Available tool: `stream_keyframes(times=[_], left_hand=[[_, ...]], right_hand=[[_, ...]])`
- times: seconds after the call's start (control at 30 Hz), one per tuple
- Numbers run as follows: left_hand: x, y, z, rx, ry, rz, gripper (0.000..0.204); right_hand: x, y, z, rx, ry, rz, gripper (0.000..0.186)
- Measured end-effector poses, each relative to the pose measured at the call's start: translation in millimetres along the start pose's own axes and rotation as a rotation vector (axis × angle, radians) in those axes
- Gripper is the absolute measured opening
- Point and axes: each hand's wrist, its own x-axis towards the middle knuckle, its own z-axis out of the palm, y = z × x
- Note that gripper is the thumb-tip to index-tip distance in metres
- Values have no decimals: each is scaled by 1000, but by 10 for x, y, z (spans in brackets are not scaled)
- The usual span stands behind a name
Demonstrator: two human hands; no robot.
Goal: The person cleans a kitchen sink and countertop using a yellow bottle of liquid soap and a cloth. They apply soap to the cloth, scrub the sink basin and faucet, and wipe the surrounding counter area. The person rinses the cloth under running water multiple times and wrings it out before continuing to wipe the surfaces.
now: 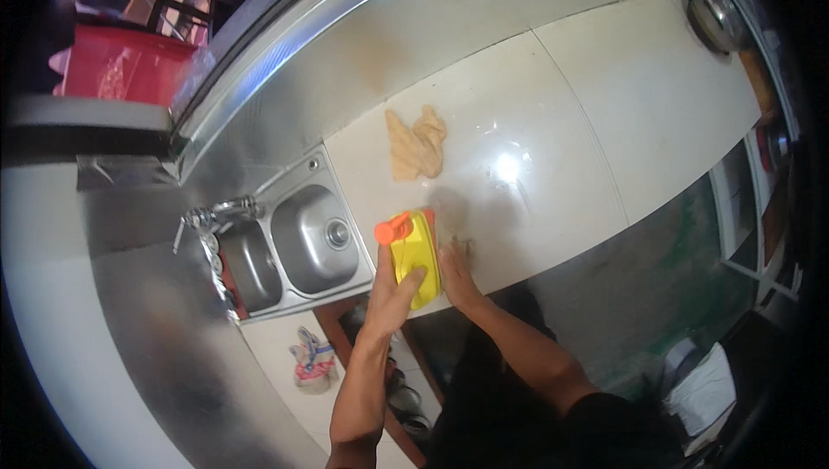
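Observation:
My left hand (389, 296) grips a yellow container with an orange cap (414, 249) above the counter's front edge, right of the sink, thumb across its face. My right hand (456, 277) is at the container's right side with fingers extended; whether it touches is unclear. A crumpled tan cloth (416, 145) lies on the white tiled counter (570, 201), beyond the container. The steel double sink (306, 253) has a faucet (224, 210) at its left end.
A round metal vessel (717, 20) stands at the counter's far right. A bundled bag (313, 365) rests below the sink on the lower left counter, beside an open cupboard (406, 391). A white item (699, 387) is at lower right. A red object (121, 67) shows beyond the wall.

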Motion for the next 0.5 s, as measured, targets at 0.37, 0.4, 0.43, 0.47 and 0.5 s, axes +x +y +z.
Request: stream_keyframes(times=[0.37,0.4,0.43,0.47,0.5], left_hand=[[46,-85,-59,76,-32,-28,89],[40,-74,-64,66,-28,-32,90],[23,-68,-60,54,-21,-38,92],[-7,-84,-65,35,-3,-41,94],[-14,-111,-86,47,-6,-24,96]], right_hand=[[790,-246,-212,-74,-70,-179,47],[567,-154,-140,-55,-17,-207,47],[305,-85,-67,-38,31,-233,48],[14,-196,-46,-49,-4,-240,49],[-226,-302,-56,-23,-55,-280,51]])
